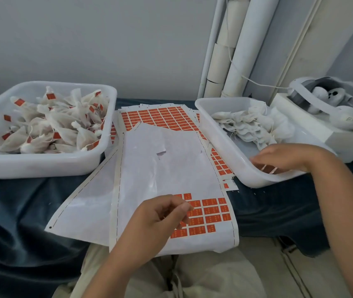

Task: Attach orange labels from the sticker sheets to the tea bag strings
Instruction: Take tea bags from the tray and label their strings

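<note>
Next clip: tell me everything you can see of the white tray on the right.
The white tray looks like smooth plastic, rectangular with rounded corners and a rolled rim. It sits on the dark blue cloth, with its left edge lying over the sticker sheets. A pile of unlabelled tea bags fills its far end. The right hand reaches in at the near end, fingers extended.
</note>
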The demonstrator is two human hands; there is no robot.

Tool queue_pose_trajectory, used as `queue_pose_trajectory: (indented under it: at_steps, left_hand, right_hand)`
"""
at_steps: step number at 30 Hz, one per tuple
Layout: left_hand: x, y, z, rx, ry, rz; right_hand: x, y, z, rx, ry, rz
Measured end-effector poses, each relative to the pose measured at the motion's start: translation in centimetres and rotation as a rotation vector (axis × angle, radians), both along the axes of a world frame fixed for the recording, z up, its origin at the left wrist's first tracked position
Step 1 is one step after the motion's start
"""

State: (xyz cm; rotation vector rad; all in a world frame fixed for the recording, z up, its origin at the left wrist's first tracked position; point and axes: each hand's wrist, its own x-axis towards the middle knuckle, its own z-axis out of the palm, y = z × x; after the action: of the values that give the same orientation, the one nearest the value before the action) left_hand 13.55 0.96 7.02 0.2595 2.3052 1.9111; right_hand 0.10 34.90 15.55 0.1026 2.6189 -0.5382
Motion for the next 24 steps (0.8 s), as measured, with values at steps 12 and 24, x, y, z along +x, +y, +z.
queue_pose_trajectory:
  at_steps: [12, 24]
  left_hand:
    - [-0.1, -0.3, -0.2, 0.01, -0.025, -0.003]
    - [1.2, 1.4, 0.4, 0.026, 0.137, 0.252]
  right_hand:
    - [0.0, 1.5, 0.4, 0.049, 0.521, -0.073]
    - [8.3, -7.9, 2.6, -0.413, 0.674, 0.159]
